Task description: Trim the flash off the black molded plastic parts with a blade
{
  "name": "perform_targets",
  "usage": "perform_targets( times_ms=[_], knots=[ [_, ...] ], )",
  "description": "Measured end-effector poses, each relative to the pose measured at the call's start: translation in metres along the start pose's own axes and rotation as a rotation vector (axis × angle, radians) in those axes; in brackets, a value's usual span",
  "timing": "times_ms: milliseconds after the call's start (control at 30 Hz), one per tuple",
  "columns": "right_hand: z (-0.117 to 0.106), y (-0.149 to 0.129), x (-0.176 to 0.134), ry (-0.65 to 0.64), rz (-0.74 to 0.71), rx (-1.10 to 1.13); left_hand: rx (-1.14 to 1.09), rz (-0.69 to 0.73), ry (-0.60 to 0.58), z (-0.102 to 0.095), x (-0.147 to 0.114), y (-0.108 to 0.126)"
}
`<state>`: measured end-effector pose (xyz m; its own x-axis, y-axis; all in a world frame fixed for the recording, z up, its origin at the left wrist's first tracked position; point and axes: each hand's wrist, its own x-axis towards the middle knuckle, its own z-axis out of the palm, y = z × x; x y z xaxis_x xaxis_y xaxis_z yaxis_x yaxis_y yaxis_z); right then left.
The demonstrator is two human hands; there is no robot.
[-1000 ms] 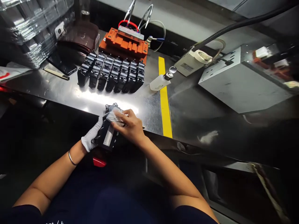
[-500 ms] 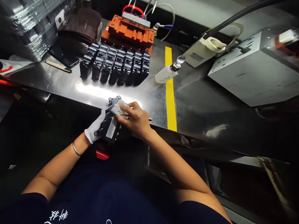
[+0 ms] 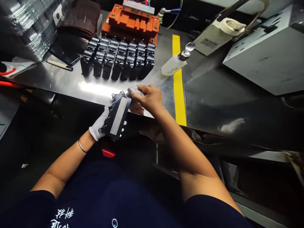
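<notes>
My left hand [image 3: 99,125], in a white glove, is closed around a black moulded part [image 3: 110,118] with a long light-grey strip on its face. The part is tilted at the front edge of the metal bench [image 3: 64,80]. White glove fingertips show along its right side. My bare right hand [image 3: 151,98] pinches a crumpled white cloth [image 3: 136,89] just off the upper right end of the part. Beyond both hands, several similar black parts [image 3: 117,60] stand in a row.
Behind the row sits an orange fixture [image 3: 133,22]. A white bottle [image 3: 174,65] stands beside yellow tape [image 3: 180,95]. To the right is a grey metal box [image 3: 258,57]. Plastic-wrapped stacks [image 3: 30,28], a phone [image 3: 68,59] and a pen-like tool [image 3: 59,65] are at left.
My right hand has drawn the cloth off the black part, up and to the right, baring the whole grey strip. My left hand keeps its hold. The view has shifted slightly.
</notes>
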<state>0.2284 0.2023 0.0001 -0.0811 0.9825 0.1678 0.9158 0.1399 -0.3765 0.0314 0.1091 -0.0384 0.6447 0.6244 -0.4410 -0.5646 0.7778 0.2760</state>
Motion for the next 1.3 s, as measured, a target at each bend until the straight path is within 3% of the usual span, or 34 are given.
perform_targets(
  times_ms=[133, 233, 333, 467, 667, 800, 1300],
  knots=[
    [0.001, 0.014, 0.03, 0.094, 0.016, -0.017, -0.012, -0.111, -0.078, -0.011, 0.002, 0.002],
    [0.001, 0.015, 0.036, 0.115, -0.002, -0.013, 0.006, -0.085, -0.067, -0.006, -0.003, 0.003],
    [-0.004, 0.015, 0.026, 0.171, 0.012, 0.039, -0.002, 0.063, 0.005, 0.008, -0.015, 0.001],
    [-0.012, 0.016, -0.01, 0.212, 0.002, 0.093, 0.076, 0.361, 0.199, 0.025, -0.032, -0.003],
    [-0.009, 0.009, -0.051, 0.105, -0.134, 0.229, 0.513, 0.5, 0.324, 0.032, -0.037, -0.021],
    [0.0, 0.001, -0.058, 0.073, -0.197, 0.149, 0.723, 0.567, 0.468, 0.028, -0.031, -0.032],
    [-0.001, -0.005, -0.051, 0.084, -0.28, -0.038, 0.756, 0.571, 0.428, 0.027, -0.031, -0.03]
  ],
)
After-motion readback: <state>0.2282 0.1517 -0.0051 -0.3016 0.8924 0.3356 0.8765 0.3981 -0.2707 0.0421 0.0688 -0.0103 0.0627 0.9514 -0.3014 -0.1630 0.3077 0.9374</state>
